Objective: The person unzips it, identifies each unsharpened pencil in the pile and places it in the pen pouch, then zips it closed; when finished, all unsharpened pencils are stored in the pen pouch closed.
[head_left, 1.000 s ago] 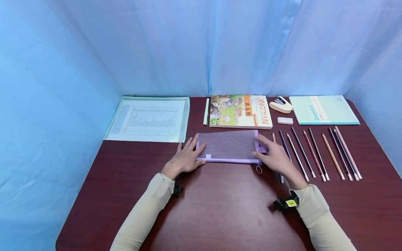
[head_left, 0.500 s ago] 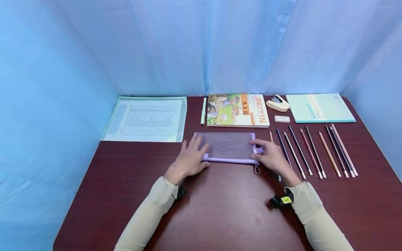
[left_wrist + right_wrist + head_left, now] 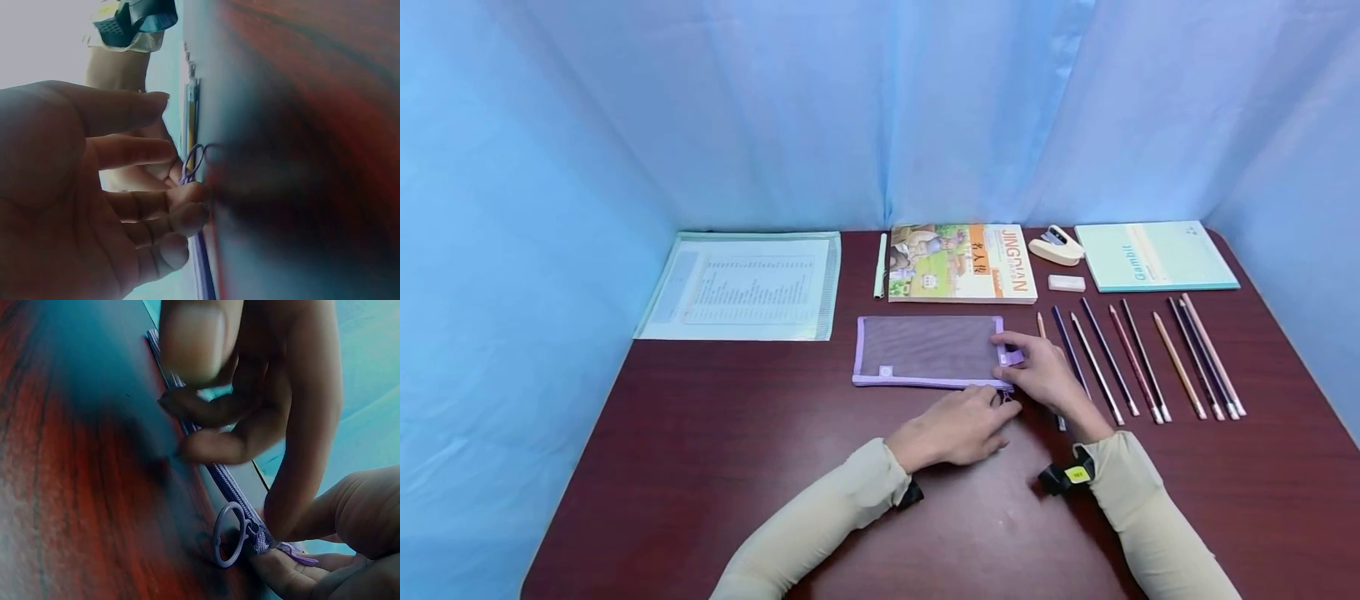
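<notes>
A purple-edged mesh zip pouch point(image 3: 928, 346) lies flat near the middle of the table. My right hand point(image 3: 1041, 375) pinches its right end between thumb and fingers, beside a small purple tab point(image 3: 1014, 357). My left hand point(image 3: 955, 427) is at the pouch's front right corner, right by the zipper end. In the right wrist view the purple ring point(image 3: 229, 536) of the zipper pull hangs free beside the fingertips. The left wrist view shows the thumb and fingers of my left hand point(image 3: 134, 181) apart, loosely bent, with nothing pinched between them.
Several pencils point(image 3: 1138, 358) lie to the right of the pouch. Behind it are a pale green pen point(image 3: 881, 265), a picture-covered book point(image 3: 961, 262), a cream stapler point(image 3: 1057, 247), an eraser point(image 3: 1066, 283) and a mint notebook point(image 3: 1157, 256). A document folder point(image 3: 745, 286) lies at the left.
My left hand has lifted off the pouch's left end and moved right to the zipper end at its front right corner. My right hand stays at the right end.
</notes>
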`<state>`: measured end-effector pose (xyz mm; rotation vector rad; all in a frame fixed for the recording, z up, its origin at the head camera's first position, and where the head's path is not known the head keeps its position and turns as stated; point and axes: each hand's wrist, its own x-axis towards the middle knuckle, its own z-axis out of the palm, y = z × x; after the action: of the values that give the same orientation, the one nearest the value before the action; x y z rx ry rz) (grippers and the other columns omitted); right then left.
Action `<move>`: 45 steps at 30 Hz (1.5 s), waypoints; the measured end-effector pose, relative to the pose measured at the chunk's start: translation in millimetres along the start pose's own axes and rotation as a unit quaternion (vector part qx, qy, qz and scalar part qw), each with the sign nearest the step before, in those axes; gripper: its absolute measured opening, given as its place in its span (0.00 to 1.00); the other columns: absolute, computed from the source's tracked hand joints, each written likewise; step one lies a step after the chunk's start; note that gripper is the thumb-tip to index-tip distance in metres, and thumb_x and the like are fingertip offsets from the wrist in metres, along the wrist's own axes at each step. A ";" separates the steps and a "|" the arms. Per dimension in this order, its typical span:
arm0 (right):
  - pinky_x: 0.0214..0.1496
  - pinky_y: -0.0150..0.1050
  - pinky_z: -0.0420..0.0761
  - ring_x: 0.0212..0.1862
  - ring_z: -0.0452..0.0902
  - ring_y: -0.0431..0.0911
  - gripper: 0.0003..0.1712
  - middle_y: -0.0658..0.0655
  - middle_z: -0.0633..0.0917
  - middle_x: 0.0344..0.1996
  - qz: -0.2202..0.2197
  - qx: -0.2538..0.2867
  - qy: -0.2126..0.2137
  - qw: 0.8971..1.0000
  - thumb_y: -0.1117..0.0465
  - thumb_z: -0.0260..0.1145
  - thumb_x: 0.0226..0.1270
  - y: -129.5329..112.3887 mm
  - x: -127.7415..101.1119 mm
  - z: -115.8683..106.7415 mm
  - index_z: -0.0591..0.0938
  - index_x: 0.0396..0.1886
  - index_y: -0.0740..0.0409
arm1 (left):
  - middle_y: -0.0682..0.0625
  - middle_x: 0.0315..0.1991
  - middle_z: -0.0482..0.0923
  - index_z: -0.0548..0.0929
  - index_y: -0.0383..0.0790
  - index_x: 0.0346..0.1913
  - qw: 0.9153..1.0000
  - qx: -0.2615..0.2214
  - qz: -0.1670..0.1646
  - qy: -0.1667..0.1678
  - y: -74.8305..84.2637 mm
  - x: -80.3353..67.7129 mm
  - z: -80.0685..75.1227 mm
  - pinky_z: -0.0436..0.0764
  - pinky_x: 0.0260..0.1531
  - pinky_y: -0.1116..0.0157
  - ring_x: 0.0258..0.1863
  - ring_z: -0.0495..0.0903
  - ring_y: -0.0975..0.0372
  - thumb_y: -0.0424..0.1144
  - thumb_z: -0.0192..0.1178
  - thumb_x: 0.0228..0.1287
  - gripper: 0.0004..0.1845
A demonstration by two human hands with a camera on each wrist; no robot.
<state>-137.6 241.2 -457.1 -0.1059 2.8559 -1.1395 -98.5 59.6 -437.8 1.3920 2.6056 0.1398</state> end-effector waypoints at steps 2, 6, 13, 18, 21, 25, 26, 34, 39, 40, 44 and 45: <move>0.29 0.29 0.75 0.31 0.77 0.46 0.27 0.68 0.86 0.37 0.001 0.001 -0.003 1.000 0.67 0.75 0.55 -0.1 0.7 1.3 0.82 0.57 0.62 | 0.49 0.54 0.79 0.76 0.48 0.63 1.000 0.002 -0.008 -0.010 1.9 5.6 1.7 0.83 0.56 0.66 0.53 0.80 0.60 0.52 0.56 0.72 0.21; 0.31 0.31 0.75 0.31 0.77 0.46 0.27 0.66 0.86 0.37 0.000 -0.009 -0.002 1.000 0.66 0.75 0.55 -0.9 0.9 1.7 0.82 0.57 0.61 | 0.48 0.53 0.80 0.81 0.44 0.53 1.000 0.000 -0.015 -0.003 1.5 11.4 2.7 0.83 0.55 0.67 0.51 0.82 0.59 0.50 0.59 0.70 0.16; 0.29 0.31 0.74 0.29 0.75 0.44 0.26 0.66 0.86 0.37 -0.010 -0.011 0.005 1.000 0.68 0.75 0.55 -0.9 0.9 0.6 0.83 0.56 0.61 | 0.52 0.32 0.85 0.84 0.41 0.36 0.994 -0.056 -0.032 0.093 -5.9 17.1 1.3 0.85 0.29 0.71 0.32 0.85 0.64 0.37 0.60 0.68 0.05; 0.26 0.30 0.72 0.26 0.72 0.43 0.27 0.64 0.84 0.32 -0.008 -0.012 0.007 1.000 0.70 0.72 0.54 0.2 0.1 -0.2 0.82 0.57 0.62 | 0.55 0.22 0.81 0.83 0.43 0.31 0.981 -0.128 -0.099 0.108 -7.9 24.5 0.4 0.74 0.17 0.76 0.21 0.78 0.68 0.38 0.65 0.64 0.05; 0.26 0.30 0.74 0.26 0.75 0.42 0.28 0.65 0.85 0.32 0.000 -0.010 0.002 1.000 0.71 0.71 0.53 1.0 -0.3 -0.4 0.82 0.58 0.62 | 0.56 0.23 0.82 0.83 0.43 0.40 0.976 -0.136 -0.142 0.089 -5.1 28.7 0.9 0.76 0.19 0.74 0.23 0.79 0.67 0.44 0.68 0.62 0.09; 0.27 0.30 0.75 0.27 0.77 0.42 0.28 0.63 0.85 0.30 0.000 -0.012 0.005 1.000 0.70 0.72 0.54 1.4 0.4 0.0 0.82 0.58 0.61 | 0.52 0.30 0.87 0.84 0.44 0.48 0.972 -0.109 -0.193 0.081 1.2 33.1 2.8 0.84 0.25 0.66 0.31 0.87 0.61 0.47 0.69 0.60 0.17; 0.27 0.30 0.74 0.27 0.77 0.41 0.28 0.62 0.85 0.29 -0.001 -0.012 0.006 1.000 0.70 0.72 0.54 1.0 0.5 -0.1 0.82 0.58 0.61 | 0.51 0.32 0.88 0.85 0.44 0.48 0.971 -0.102 -0.202 0.083 2.4 33.9 3.2 0.86 0.26 0.64 0.33 0.88 0.59 0.46 0.69 0.59 0.16; 0.30 0.31 0.73 0.27 0.74 0.43 0.27 0.65 0.85 0.35 -0.007 -0.014 0.007 1.000 0.68 0.74 0.54 1.8 1.6 2.0 0.83 0.57 0.61 | 0.49 0.28 0.87 0.84 0.44 0.28 0.961 -0.106 -0.236 0.100 0.0 34.7 5.7 0.82 0.18 0.61 0.28 0.87 0.56 0.38 0.66 0.54 0.02; 0.33 0.34 0.75 0.30 0.77 0.47 0.27 0.68 0.87 0.38 -0.015 -0.024 0.019 0.999 0.67 0.75 0.54 1.7 0.9 3.2 0.83 0.56 0.60 | 0.49 0.24 0.85 0.77 0.45 0.18 0.956 -0.114 -0.243 0.117 -3.9 31.2 5.6 0.80 0.17 0.61 0.24 0.84 0.57 0.38 0.65 0.54 0.11; 0.34 0.36 0.76 0.32 0.78 0.48 0.27 0.69 0.88 0.39 -0.016 -0.028 0.021 0.999 0.67 0.75 0.54 1.7 0.5 3.4 0.83 0.56 0.60 | 0.49 0.23 0.84 0.75 0.45 0.17 0.956 -0.117 -0.242 0.121 -5.0 30.4 5.8 0.80 0.16 0.62 0.23 0.83 0.57 0.38 0.65 0.53 0.12; 0.38 0.40 0.77 0.38 0.78 0.53 0.26 0.71 0.87 0.44 -0.014 -0.036 0.024 0.999 0.68 0.74 0.55 0.9 -0.3 4.5 0.83 0.56 0.60 | 0.52 0.18 0.79 0.71 0.47 0.13 0.952 -0.138 -0.242 0.126 -10.5 26.8 6.9 0.76 0.15 0.64 0.19 0.76 0.60 0.38 0.66 0.53 0.17; 0.38 0.41 0.77 0.38 0.78 0.54 0.26 0.71 0.87 0.44 -0.012 -0.037 0.024 0.999 0.68 0.74 0.55 0.6 -0.4 4.6 0.83 0.56 0.59 | 0.53 0.17 0.77 0.71 0.48 0.13 0.951 -0.144 -0.241 0.126 -12.1 25.7 7.1 0.75 0.15 0.66 0.18 0.75 0.61 0.38 0.66 0.53 0.17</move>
<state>-136.7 238.5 -460.9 -0.1196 2.9473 -1.0550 -120.8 74.2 -449.8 0.6529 2.8910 0.6304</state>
